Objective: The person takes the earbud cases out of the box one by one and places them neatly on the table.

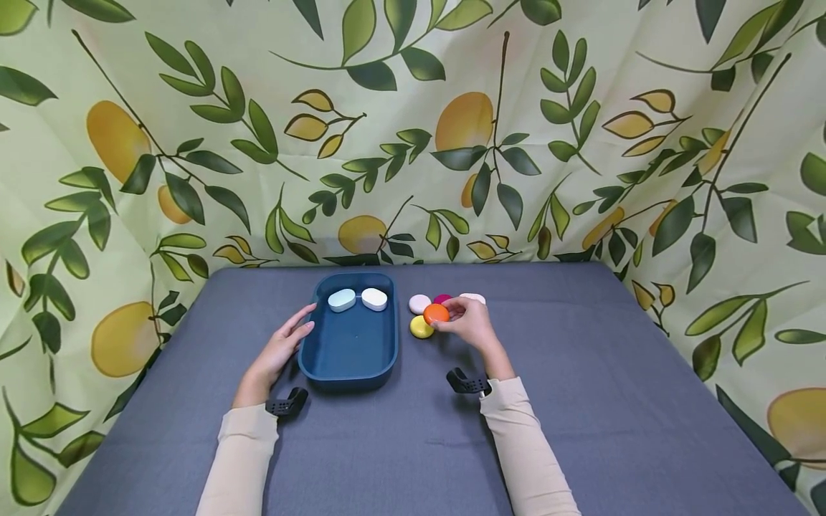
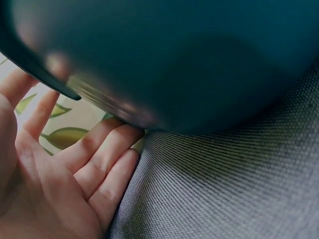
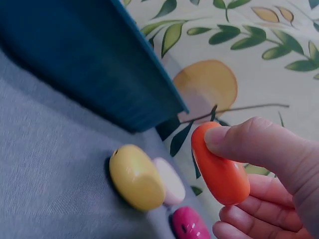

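Note:
My right hand (image 1: 474,326) pinches a glossy orange rounded oval piece (image 3: 219,164) between thumb and fingers. In the head view it overlaps a cluster of similar pieces: a yellow one (image 1: 421,327), a pale pink one (image 1: 419,304), a magenta one (image 1: 442,299) and another pale one (image 1: 474,297) partly hidden by the hand. Along the left wall of a dark blue tray (image 1: 351,347), my left hand (image 1: 279,351) lies with extended fingers at the rim. Inside the tray's far end sit a pale mint oval piece (image 1: 342,300) and a white one (image 1: 374,299).
A grey cloth (image 1: 400,444) covers the table. Behind and beside it hangs a curtain (image 1: 413,179) printed with leaves and fruit. Both wrists wear black bands, the right one (image 1: 467,381) close over the cloth.

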Demonstrator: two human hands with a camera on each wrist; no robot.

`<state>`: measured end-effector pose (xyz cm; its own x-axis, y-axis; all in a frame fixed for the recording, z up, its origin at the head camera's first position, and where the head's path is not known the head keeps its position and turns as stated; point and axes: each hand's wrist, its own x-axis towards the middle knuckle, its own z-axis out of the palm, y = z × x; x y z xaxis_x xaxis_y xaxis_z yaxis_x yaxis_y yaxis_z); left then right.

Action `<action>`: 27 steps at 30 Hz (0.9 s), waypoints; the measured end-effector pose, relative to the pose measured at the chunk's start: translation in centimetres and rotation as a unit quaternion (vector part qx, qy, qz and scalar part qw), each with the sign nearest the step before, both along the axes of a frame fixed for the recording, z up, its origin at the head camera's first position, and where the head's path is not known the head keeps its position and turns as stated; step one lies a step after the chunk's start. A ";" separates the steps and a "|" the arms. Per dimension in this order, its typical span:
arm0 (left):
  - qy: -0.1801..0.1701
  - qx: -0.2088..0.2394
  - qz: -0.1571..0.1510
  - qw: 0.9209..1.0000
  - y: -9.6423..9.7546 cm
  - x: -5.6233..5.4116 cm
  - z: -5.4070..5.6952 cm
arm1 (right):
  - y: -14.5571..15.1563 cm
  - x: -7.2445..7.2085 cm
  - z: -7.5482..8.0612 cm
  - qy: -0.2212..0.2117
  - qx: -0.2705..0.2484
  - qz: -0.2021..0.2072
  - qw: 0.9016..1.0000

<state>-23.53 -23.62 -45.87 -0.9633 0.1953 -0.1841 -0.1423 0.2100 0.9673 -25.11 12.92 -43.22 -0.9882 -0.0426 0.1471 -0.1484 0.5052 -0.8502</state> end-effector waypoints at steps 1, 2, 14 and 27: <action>0.001 0.000 0.000 1.000 0.0 0.0 0.0 | 0.1 -0.1 -0.2 -0.005 0.002 -0.006 1.000; 0.000 0.000 0.000 1.000 -0.1 0.0 0.0 | 0.1 -0.1 -0.3 -0.010 0.003 -0.012 1.000; -0.002 0.000 0.008 1.000 -0.1 -0.1 -0.2 | 0.8 -0.8 -2.1 -0.035 0.046 -0.054 0.997; -0.002 0.001 0.005 1.000 0.0 -0.1 -0.1 | 1.3 -1.0 -3.0 -0.038 0.089 -0.062 0.993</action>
<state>-23.58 -23.66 -45.97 -0.9648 0.1851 -0.1868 -0.1476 0.2064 0.9673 -26.15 14.26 -46.20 -0.9954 0.0610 0.0738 -0.0155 0.6582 -0.7527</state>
